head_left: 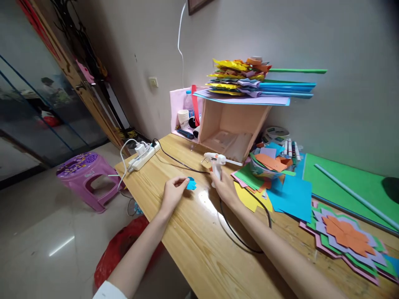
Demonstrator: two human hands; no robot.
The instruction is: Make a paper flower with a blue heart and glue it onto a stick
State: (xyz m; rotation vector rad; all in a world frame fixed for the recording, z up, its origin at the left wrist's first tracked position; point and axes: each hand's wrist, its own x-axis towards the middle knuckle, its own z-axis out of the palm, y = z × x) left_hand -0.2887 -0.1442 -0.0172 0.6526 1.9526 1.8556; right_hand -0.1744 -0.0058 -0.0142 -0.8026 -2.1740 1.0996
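Note:
My left hand [173,192] pinches a small folded blue paper piece [191,183] against the wooden table [199,241]. My right hand [223,187] is wrapped round the grip of a white hot glue gun [215,161], whose nozzle points left, just above and right of the blue piece. The gun's black cord [243,236] loops over the table under my right forearm.
A white power strip [144,157] lies at the table's far left corner. An open wooden box [232,126] topped with stacked coloured paper stands at the back. Loose paper sheets [280,187] and a layered paper flower [346,236] lie right. A purple stool [85,174] and red bag [121,245] are on the floor.

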